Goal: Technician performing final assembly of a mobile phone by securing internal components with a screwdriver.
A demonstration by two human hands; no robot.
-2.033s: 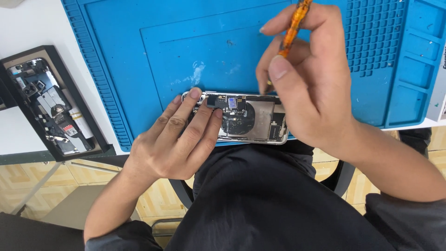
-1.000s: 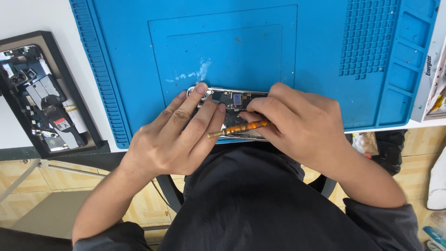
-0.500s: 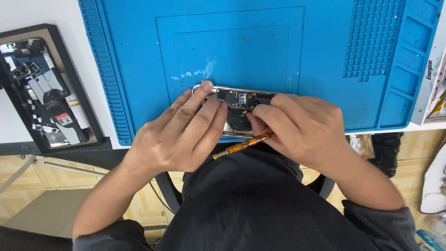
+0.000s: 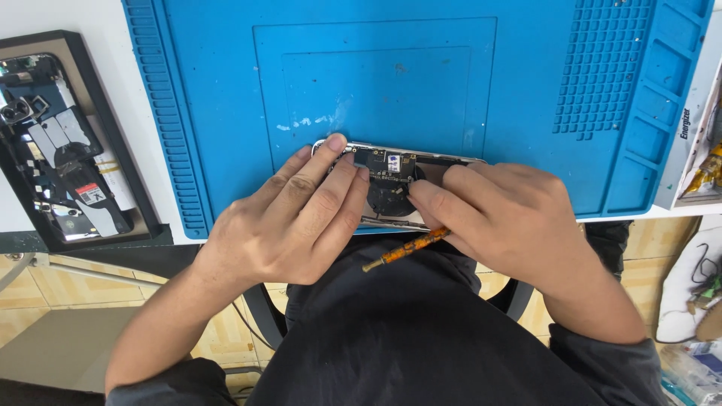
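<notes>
An opened phone housing [image 4: 392, 184] with a dark circuit board and a round coil lies at the near edge of a blue work mat [image 4: 391, 75]. My left hand [image 4: 289, 222] lies flat over its left part, fingers pressing on it. My right hand [image 4: 496, 218] covers its right part, fingertips on the inside of the phone. An orange-handled tool [image 4: 406, 249] is tucked under that hand's fingers and points back toward my lap.
A black tray [image 4: 113, 180] with a phone screen and loose parts [image 4: 64, 150] sits on the white table left of the mat. Small packages [image 4: 703, 165] lie at the right edge. The mat has ribbed compartments [image 4: 654, 113] on its right side.
My right hand came down from above the mat, where it held the orange tool raised, onto the phone. The tool now sticks out under that hand. My left hand stayed on the phone.
</notes>
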